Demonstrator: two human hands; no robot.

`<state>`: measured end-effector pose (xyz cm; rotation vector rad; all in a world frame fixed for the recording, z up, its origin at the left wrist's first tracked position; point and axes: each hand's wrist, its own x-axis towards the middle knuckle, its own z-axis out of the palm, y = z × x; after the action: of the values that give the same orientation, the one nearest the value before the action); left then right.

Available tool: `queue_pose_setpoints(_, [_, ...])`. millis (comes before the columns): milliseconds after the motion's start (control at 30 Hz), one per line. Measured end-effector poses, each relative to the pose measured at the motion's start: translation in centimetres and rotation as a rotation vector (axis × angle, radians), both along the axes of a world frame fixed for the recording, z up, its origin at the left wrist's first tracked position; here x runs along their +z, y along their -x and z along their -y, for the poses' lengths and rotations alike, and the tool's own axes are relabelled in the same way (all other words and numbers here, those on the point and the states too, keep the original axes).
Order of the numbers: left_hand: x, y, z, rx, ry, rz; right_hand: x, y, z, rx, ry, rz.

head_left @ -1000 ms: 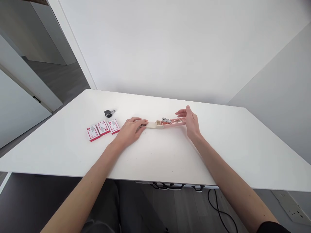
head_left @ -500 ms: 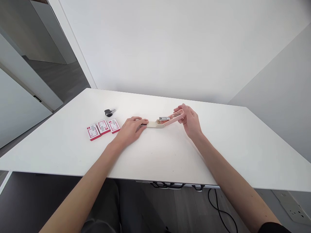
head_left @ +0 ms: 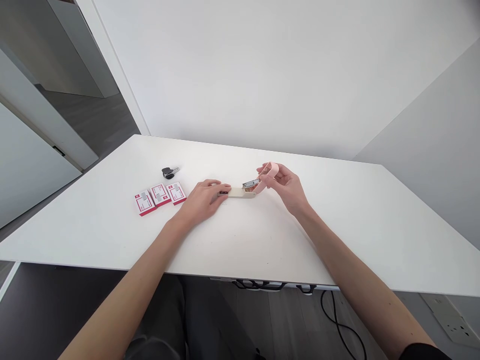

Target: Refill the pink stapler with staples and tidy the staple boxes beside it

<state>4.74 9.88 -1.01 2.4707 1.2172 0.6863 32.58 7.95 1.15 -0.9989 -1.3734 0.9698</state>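
A stapler (head_left: 240, 193) lies on the white table, folded wide open, with a cream base and a pink upper arm. My left hand (head_left: 203, 200) grips the left end of the base, fingers closed over it and pressing it to the tabletop. On the other side, my right hand (head_left: 288, 188) holds the raised pink arm near its tip, between thumb and fingers. The metal staple magazine (head_left: 251, 184) shows between the two halves, tilted up slightly.
Three red-and-white boxes (head_left: 160, 194) sit side by side left of my left hand. Behind them lies a small black staple remover (head_left: 170, 172). A white wall (head_left: 255, 75) rises behind the table (head_left: 240, 240). A black cable (head_left: 339, 325) hangs below the front edge.
My right hand has swung the pink arm upward and to the left, so it stands steeper. The magazine tilts more. My left hand has stayed on the base.
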Motion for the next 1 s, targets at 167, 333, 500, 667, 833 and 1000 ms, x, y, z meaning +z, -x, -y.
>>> queue_pose_setpoints(167, [0.2, 0.1, 0.1, -0.082, 0.035, -0.017, 0.0, 0.3, 0.3, 0.036, 0.0, 0.053])
queue_pose_setpoints(333, [0.4, 0.0, 0.3, -0.096, 0.033, -0.033, 0.0, 0.4, 0.5, 0.059, -0.036, 0.122])
queue_pose_setpoints(500, [0.6, -0.1, 0.6, -0.076, 0.03, -0.039, 0.2, 0.4, 0.7, 0.064, -0.023, 0.189])
queue_pose_setpoints(667, [0.8, -0.1, 0.8, -0.082, 0.031, -0.031, 0.3, 0.6, 1.1, 0.087, -0.015, 0.256])
queue_pose_setpoints(833, [0.9, -0.3, 0.8, -0.108, 0.045, 0.001, 0.0, 0.7, 1.1, 0.12, -0.001, 0.266])
queue_pose_setpoints(1000, [0.8, -0.3, 0.8, -0.117, 0.041, 0.002, -0.3, 0.8, 1.0, 0.141, 0.001, 0.251])
